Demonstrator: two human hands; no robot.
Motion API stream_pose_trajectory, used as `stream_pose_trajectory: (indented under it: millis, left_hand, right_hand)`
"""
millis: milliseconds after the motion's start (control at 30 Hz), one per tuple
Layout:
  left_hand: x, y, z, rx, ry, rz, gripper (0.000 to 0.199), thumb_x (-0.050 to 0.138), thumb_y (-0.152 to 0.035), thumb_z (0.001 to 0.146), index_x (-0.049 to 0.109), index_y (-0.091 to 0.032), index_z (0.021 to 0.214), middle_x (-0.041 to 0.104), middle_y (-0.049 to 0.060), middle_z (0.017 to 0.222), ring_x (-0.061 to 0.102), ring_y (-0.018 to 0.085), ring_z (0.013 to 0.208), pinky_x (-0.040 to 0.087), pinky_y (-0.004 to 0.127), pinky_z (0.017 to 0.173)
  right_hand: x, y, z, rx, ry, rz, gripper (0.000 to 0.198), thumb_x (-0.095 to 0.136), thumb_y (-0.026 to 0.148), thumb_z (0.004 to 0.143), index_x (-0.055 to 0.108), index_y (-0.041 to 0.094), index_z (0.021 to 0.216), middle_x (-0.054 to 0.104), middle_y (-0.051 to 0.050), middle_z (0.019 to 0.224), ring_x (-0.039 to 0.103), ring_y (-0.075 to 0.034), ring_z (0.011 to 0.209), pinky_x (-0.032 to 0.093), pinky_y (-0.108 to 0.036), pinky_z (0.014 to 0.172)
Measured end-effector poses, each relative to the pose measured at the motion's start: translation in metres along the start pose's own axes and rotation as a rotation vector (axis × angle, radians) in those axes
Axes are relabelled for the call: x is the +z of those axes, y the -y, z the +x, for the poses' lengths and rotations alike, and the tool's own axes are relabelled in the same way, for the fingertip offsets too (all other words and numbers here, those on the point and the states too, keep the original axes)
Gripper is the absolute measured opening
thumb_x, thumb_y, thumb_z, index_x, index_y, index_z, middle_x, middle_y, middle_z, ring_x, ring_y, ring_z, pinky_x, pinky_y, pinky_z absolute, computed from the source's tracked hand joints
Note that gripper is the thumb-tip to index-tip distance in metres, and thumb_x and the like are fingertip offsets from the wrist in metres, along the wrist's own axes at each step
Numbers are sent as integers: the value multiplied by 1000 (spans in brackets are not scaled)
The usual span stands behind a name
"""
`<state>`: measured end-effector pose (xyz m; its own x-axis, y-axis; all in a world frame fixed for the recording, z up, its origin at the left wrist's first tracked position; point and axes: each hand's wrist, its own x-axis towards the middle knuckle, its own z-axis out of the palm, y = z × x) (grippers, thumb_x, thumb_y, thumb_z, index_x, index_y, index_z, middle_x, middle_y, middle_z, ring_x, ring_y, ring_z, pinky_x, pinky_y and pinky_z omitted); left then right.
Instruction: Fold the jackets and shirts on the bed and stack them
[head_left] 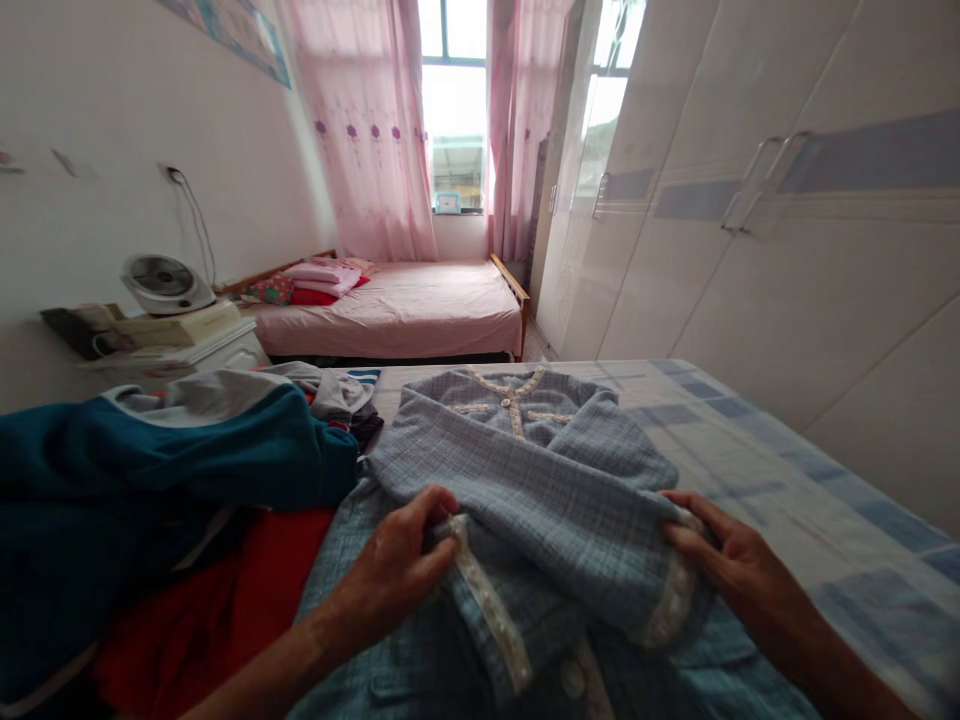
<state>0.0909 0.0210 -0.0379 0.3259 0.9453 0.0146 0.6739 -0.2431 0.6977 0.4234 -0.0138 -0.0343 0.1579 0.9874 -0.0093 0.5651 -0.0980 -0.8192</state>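
Note:
A light blue checked jacket (525,490) with cream braided trim lies front up on the bed, collar pointing away from me. Both its sleeves are crossed over the front. My left hand (409,550) pinches the trimmed cuff of one sleeve between thumb and fingers. At the right, my right hand (724,550) grips the cuff of the other sleeve, which lies on top. A round button (507,402) shows at the collar, and another sits low on the front. The lower hem runs out of view.
Piled clothes, a teal garment (225,440) and a red one (225,610), lie left of the jacket. A checked sheet (757,480) covers the bed. White wardrobes (750,260) line the right; a pink bed (420,300) and a fan (166,283) stand beyond.

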Motion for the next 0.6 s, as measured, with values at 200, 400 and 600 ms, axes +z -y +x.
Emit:
stream_pose_trajectory:
  millis: [200,400,600]
  left_hand:
    - [1,21,2,28,-81,310,29,49,-22,76,58,-23,103,63,8,105,61,25,95,48,35,80]
    - [15,7,14,435,-239,444,45,51,-30,84,49,-28,129,42,7,141,39,30,128,36,45,103]
    - [26,7,24,480,247,314,57,58,-50,79,45,-36,132,47,6,138,41,36,127,28,58,104]
  right_hand:
    - [-19,-9,18,-75,40,-274,35,45,50,82,65,24,93,69,-3,97,62,-24,92,47,-34,82]
    - [-29,-12,106,-238,-255,-504,35,36,38,86,62,20,102,65,-8,109,60,-23,101,44,-35,90]
    - [-4,-24,166,-302,49,-769,39,35,37,89,61,21,114,59,-7,125,51,-22,116,39,-35,95]
